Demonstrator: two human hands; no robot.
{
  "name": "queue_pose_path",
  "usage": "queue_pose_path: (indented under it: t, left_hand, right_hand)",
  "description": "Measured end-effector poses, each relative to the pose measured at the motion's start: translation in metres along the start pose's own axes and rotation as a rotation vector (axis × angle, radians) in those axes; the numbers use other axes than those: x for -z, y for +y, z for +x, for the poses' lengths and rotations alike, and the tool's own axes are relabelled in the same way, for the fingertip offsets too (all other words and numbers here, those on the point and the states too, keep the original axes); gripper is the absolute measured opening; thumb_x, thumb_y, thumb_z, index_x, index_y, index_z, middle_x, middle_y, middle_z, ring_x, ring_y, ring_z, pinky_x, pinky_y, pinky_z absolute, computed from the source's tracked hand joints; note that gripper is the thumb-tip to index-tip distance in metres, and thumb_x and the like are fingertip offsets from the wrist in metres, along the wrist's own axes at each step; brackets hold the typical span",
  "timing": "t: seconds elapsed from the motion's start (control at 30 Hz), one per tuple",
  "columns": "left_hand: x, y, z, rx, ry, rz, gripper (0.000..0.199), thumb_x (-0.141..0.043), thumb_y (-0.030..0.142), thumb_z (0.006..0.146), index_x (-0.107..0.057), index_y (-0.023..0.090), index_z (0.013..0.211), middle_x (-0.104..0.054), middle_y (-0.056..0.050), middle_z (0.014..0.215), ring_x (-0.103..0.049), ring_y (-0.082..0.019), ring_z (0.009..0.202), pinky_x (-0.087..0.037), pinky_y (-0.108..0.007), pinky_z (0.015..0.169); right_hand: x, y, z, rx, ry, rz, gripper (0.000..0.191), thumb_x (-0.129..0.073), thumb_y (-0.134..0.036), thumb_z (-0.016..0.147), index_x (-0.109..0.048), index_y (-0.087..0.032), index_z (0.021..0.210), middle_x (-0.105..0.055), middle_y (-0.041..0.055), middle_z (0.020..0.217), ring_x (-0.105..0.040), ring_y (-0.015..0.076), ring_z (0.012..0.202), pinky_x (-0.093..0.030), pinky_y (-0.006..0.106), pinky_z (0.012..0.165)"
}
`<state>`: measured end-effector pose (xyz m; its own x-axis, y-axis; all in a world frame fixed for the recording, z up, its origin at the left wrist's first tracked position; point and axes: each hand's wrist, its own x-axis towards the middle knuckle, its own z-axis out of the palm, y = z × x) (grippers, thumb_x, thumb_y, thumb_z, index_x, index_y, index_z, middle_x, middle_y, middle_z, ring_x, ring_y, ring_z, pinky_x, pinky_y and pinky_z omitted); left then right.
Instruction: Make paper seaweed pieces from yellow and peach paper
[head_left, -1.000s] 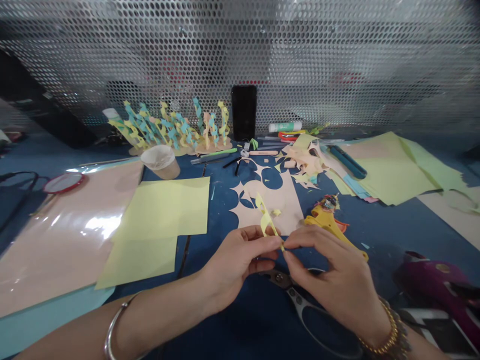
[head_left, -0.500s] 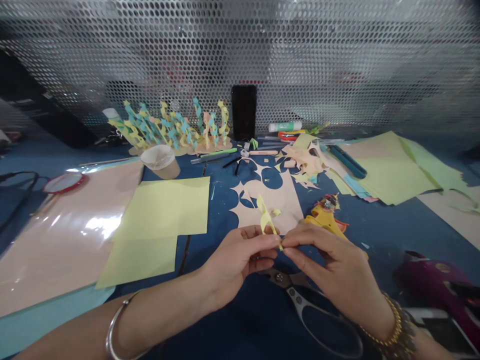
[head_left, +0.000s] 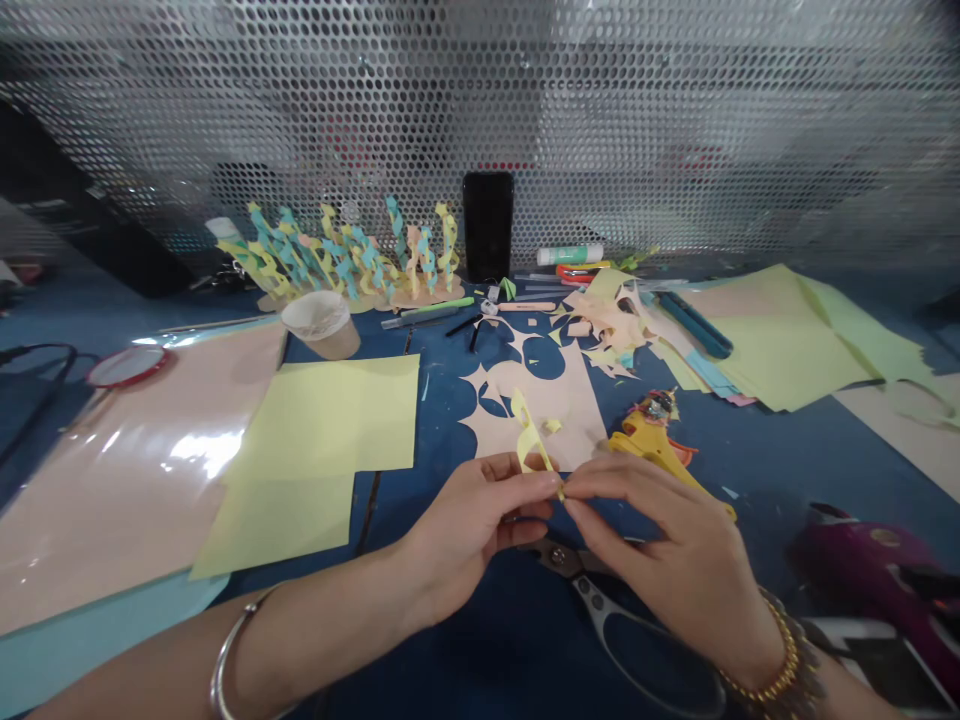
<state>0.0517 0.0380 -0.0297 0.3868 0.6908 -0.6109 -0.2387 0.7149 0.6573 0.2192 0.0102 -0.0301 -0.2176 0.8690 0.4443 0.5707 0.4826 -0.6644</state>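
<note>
A thin, curled yellow paper strip rises from between my two hands. My left hand is closed on it, thumb pressed against the forefinger. My right hand pinches the strip's lower end, its fingertips close to my left thumb. Scissors lie under my hands, their blades partly hidden. Beyond the hands is a cut pink paper sheet with rounded gaps, and a small yellow paper piece shows above it. A yellow-handled tool is partly covered by my right hand.
Spiral paper strips stand at the back left behind a paper cup. A phone leans on the perforated metal screen. Yellow sheets lie left; more yellow paper and a purple object are at right.
The strip's upper end has shifted slightly left and its curl has turned a little. Both hands stay nearly in place, still pinching it.
</note>
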Motion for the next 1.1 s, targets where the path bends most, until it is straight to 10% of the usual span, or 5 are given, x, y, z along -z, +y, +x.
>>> queue_pose_path:
  t: [1.1]
  left_hand:
    - [0.0006, 0.0006, -0.0006, 0.004, 0.005, -0.006, 0.014, -0.076, 0.025, 0.071, -0.067, 0.016, 0.077, -0.059, 0.003, 0.064, -0.055, -0.006, 0.061, -0.046, -0.016, 0.059]
  right_hand:
    - [0.001, 0.0029, -0.0012, -0.025, -0.035, 0.033, 0.013, -0.063, -0.014, 0.082, -0.065, -0.024, 0.089, -0.071, -0.0012, 0.088, -0.066, 0.0142, 0.085, -0.054, 0.024, 0.077]
